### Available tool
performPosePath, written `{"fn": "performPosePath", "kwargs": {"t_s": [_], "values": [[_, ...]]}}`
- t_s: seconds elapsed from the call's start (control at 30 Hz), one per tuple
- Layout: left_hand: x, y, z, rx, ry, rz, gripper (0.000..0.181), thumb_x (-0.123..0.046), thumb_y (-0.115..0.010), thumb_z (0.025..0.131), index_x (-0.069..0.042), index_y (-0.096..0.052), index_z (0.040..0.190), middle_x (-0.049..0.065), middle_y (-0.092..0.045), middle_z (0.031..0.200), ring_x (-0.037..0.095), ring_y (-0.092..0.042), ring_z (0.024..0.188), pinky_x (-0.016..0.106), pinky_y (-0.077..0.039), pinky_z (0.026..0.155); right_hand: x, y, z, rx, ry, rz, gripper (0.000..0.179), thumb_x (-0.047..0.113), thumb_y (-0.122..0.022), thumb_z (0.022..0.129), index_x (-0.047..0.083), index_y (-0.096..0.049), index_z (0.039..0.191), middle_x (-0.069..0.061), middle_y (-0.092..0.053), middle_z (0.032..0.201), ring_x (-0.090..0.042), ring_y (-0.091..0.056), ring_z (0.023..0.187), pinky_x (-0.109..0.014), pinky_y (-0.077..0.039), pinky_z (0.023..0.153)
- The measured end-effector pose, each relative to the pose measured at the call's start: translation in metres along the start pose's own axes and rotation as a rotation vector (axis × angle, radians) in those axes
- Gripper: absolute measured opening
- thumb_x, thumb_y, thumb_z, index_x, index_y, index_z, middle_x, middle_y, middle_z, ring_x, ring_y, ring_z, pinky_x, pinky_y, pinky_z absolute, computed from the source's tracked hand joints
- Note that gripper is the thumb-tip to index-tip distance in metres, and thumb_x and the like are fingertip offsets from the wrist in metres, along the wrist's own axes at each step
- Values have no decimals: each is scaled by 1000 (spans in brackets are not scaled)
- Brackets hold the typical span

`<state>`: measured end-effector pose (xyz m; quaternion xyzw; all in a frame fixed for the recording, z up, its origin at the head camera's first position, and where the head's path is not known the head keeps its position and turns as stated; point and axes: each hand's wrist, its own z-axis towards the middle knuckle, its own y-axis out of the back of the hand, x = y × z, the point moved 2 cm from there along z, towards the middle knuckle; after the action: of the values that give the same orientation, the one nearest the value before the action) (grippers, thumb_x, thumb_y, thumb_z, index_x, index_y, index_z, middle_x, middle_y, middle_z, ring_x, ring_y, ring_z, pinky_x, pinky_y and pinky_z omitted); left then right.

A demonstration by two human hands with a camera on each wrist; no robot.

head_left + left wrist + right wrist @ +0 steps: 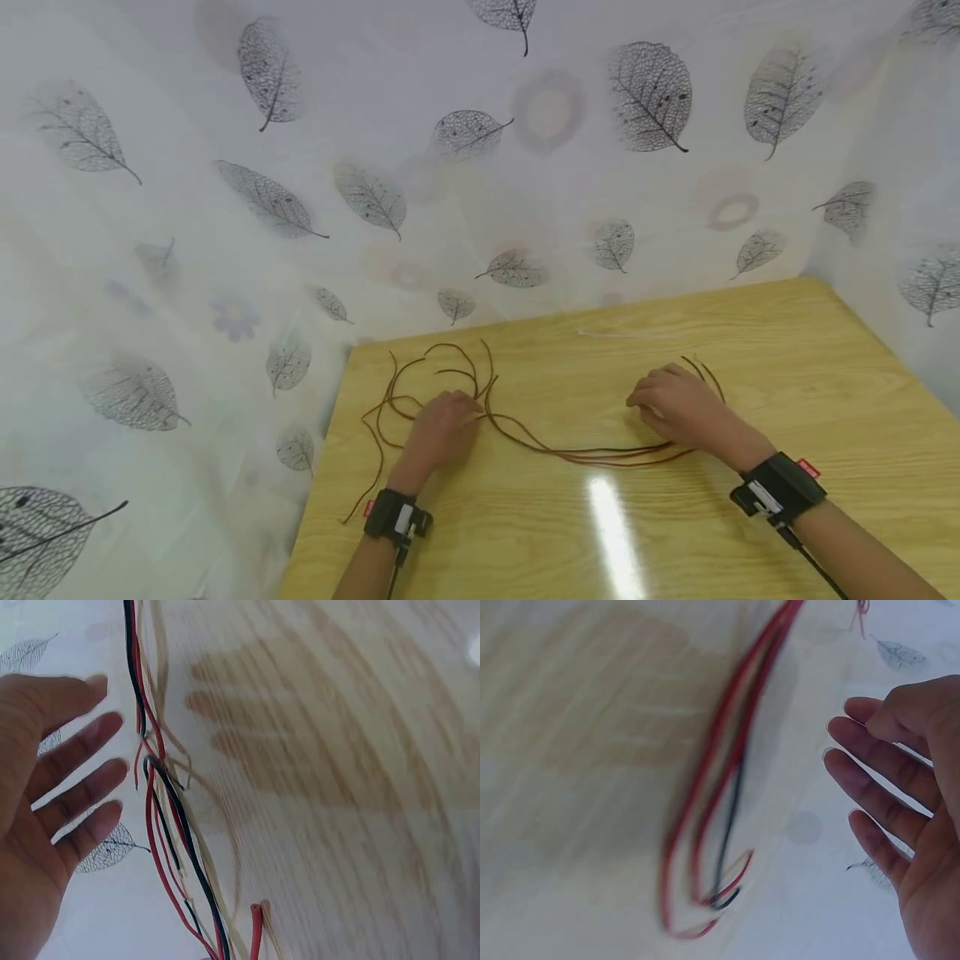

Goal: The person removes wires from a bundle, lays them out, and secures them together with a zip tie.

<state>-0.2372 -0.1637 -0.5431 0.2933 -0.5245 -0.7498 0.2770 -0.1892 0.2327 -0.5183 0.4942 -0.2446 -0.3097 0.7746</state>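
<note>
A bundle of thin wires (525, 433) (red and black strands are made out in the wrist views) is laid across the wooden table (825, 375), its looped ends fanned out toward the table's left edge. The left hand (438, 433) is seen palm-down over the looped end of the wires, its fingers (82, 761) straight and spread, nothing being gripped. The right hand (675, 407) is placed over the wires' other end, fingers (877, 776) likewise extended and apart, with nothing clasped.

Light wooden table (787, 400) in a corner, white leaf-print sheeting (375, 167) behind — glare streak on the tabletop
</note>
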Motion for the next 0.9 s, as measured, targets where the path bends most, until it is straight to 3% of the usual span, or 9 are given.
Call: {"fn": "performPosePath", "kwargs": {"t_s": [0.13,0.2,0.33,0.43,0.67,0.9], "values": [[17,-1,-1,-24,154,3,20,-14,-80,91,-11,-75,110,3,-70,103,21,-64,92,37,-55,79,9,-7,36,14,49,12,16,3,-79,83,12,-80,96,0,-73,89,-20,-66,82,-45,-54,87],[25,-2,-2,-25,195,8,17,-14,-79,91,-11,-74,107,3,-69,99,21,-62,87,36,-53,75,15,-11,54,13,79,22,15,4,-79,84,12,-80,97,1,-74,90,-19,-65,82,-45,-54,88],[33,-2,-3,-37,180,55,2,-11,-75,93,-13,-76,93,0,-68,87,18,-57,77,34,-50,73,27,-22,89,19,131,47,15,5,-75,87,13,-80,98,2,-74,92,-19,-65,83,-43,-53,88],[35,0,-4,-46,149,104,8,-11,-75,93,-14,-76,86,-2,-67,81,16,-54,73,32,-47,70,38,-30,114,42,165,48,16,5,-73,88,14,-80,99,1,-74,92,-19,-65,83,-42,-53,85],[40,6,-5,-128,100,178,11,-12,-77,94,-10,-66,91,3,-64,85,21,-52,75,33,-43,64,68,-50,171,84,231,33,22,4,-71,88,15,-80,105,0,-74,97,-20,-67,85,-40,-55,84],[46,15,-1,-201,91,170,7,-15,-72,98,-13,-71,104,1,-70,91,19,-59,79,32,-46,67,87,-80,215,178,156,252,51,-1,-75,88,10,-66,136,-10,-65,128,-27,-67,106,-41,-57,88]]}}
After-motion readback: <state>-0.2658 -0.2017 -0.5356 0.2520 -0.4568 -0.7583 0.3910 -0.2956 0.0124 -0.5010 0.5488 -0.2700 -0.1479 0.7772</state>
